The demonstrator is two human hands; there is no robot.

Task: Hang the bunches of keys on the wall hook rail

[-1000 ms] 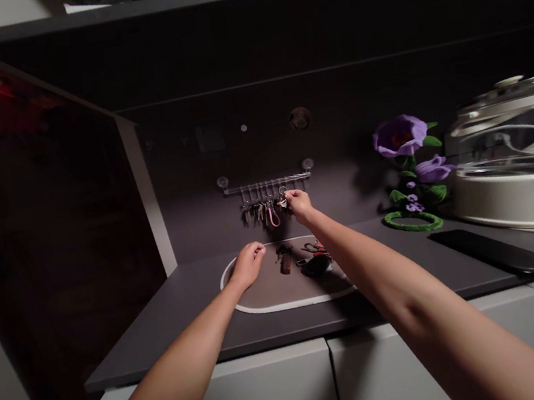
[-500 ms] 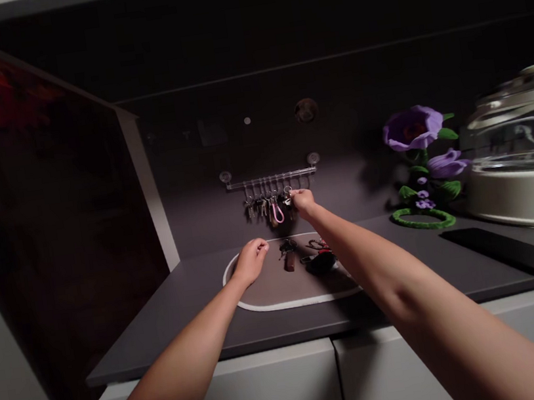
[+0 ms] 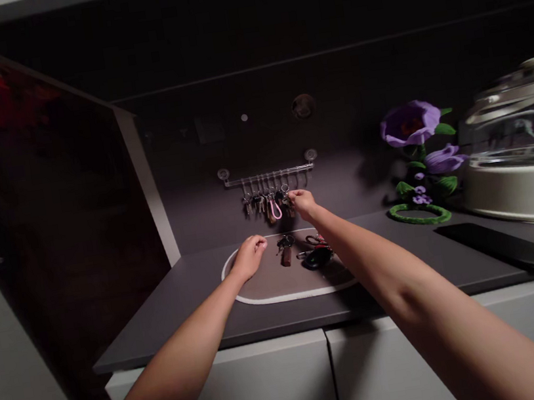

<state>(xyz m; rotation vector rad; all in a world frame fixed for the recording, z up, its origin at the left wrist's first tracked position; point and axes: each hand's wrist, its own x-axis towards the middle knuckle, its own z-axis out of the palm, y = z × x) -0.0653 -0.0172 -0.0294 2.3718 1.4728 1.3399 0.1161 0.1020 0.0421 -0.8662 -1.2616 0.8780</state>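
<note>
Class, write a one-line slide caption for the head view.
Right hand at keys hanging from a wall rail; left hand at a white-rimmed mat on the countertop.

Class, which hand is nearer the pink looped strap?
Right. The right hand is just right of the pink looped strap; the left hand is lower and left of it.

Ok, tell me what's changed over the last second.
As the view shifted, things on the upper shelf left the frame. The right hand dropped slightly relative to the hook rail, at the hanging keys; any release is unclear. The left hand and the loose keys on the mat stayed put.
</note>
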